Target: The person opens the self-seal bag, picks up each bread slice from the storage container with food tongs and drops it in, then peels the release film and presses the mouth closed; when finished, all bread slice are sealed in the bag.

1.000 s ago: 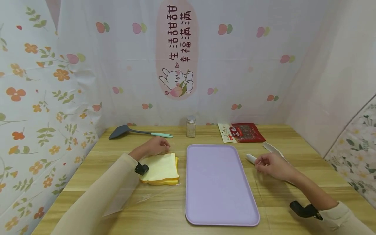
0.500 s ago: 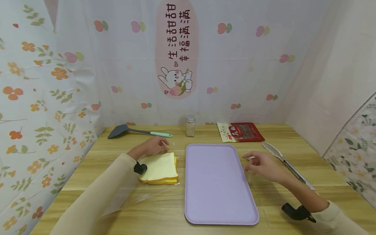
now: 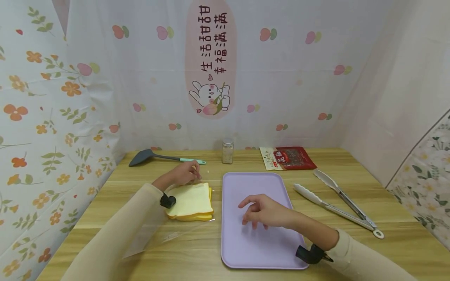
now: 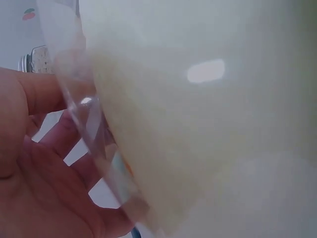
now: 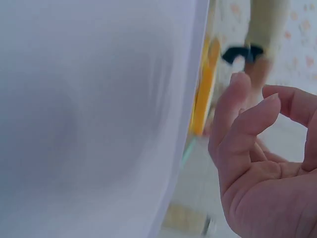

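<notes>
Two stacked slices of bread (image 3: 193, 201) lie on clear plastic film (image 3: 172, 236), left of a lavender tray (image 3: 235, 257). At the far edge of the bread is my left hand (image 3: 186, 173), its fingers loosely bent and holding nothing. In the left wrist view its spread fingers (image 4: 54, 134) show beside and through the clear film, close to the pale bread. Over the tray hovers my right hand (image 3: 265, 210) with relaxed, partly bent fingers and nothing in its grasp; the right wrist view shows the fingers (image 5: 247, 129) beside the tray's rim.
Metal tongs (image 3: 337, 210) with white tips lie spread to the right of the tray. At the back are a dark spatula (image 3: 144, 156) with a mint handle, a spice jar (image 3: 227, 151) and a red seasoning packet (image 3: 290, 158). A printed curtain (image 3: 154, 78) hangs behind.
My right hand has moved left from the tongs to above the tray, leaving the tongs fully in view. The left hand has stayed by the bread.
</notes>
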`<state>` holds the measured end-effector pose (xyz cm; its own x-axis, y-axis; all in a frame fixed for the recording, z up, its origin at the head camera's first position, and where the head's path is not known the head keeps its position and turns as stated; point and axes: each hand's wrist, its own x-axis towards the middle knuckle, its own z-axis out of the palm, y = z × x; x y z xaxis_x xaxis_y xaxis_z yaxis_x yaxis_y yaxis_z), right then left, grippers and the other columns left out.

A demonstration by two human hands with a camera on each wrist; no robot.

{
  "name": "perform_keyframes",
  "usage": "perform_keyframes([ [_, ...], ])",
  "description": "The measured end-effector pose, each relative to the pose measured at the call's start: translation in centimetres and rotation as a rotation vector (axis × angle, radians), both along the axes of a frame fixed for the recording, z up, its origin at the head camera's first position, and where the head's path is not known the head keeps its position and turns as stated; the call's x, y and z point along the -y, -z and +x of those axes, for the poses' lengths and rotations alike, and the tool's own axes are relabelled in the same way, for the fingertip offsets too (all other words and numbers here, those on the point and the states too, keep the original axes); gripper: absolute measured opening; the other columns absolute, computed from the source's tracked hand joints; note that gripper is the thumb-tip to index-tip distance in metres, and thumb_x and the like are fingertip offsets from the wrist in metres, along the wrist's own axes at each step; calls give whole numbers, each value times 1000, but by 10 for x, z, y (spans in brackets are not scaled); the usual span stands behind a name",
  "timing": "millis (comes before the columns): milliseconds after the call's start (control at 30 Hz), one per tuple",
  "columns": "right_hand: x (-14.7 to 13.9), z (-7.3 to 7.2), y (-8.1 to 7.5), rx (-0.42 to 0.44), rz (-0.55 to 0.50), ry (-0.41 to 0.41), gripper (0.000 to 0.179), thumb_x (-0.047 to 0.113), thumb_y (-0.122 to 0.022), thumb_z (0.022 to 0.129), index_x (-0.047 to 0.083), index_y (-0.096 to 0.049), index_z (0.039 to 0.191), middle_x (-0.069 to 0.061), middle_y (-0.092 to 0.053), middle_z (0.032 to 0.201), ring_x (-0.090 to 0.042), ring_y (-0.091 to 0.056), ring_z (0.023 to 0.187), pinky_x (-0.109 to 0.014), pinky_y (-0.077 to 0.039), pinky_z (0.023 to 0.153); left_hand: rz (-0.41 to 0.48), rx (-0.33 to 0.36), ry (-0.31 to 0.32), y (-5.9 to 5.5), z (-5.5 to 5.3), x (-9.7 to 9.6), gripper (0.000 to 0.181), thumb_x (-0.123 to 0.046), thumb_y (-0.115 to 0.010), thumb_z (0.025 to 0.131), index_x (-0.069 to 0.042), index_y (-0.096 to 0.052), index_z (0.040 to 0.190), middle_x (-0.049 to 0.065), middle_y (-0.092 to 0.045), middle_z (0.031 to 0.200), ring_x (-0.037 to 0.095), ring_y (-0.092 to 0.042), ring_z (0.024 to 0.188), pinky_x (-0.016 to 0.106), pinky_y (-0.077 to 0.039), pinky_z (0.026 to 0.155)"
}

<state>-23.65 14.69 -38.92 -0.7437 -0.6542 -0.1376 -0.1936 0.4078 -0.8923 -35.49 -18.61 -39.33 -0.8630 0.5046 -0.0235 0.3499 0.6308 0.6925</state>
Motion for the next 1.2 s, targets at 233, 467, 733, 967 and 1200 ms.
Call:
perform_keyframes([
  [233,52,4,6,142,-30,-24,37,1,-57,88,-4,-54,125,-10,-75,84,-13,-66,58,-22,-42,43,-18,-27,32,2,-1,1,21,11,-48,89,5,-68,89,13,-70,88,18,-57,78,27,-46,69],
  [467,80,-7,11,235,-58,17,55,6,-64,87,2,-46,139,-13,-75,89,-15,-70,63,-23,-45,44,-35,1,11,-1,0,2,20,8,-50,87,7,-70,90,12,-69,84,17,-54,72,24,-43,64],
  [733,91,-8,15,263,-31,32,40,8,-65,86,9,-56,125,-6,-74,84,-13,-66,59,-22,-43,42,-73,-1,31,-1,-1,5,24,5,-51,88,3,-74,90,7,-72,89,12,-55,77,24,-46,70],
  [967,96,-6,16,265,-14,48,21,9,-64,88,6,-61,109,-4,-72,76,-11,-61,50,-20,-38,40,-13,18,-25,-1,1,6,26,5,-49,90,4,-75,90,11,-74,93,15,-61,81,25,-49,72],
  [1200,96,-1,24,241,-7,57,10,7,-64,91,4,-66,100,-9,-72,69,-11,-58,44,-19,-36,38,28,9,-36,0,3,10,26,3,-50,92,2,-75,92,11,-74,95,15,-64,84,28,-51,74],
])
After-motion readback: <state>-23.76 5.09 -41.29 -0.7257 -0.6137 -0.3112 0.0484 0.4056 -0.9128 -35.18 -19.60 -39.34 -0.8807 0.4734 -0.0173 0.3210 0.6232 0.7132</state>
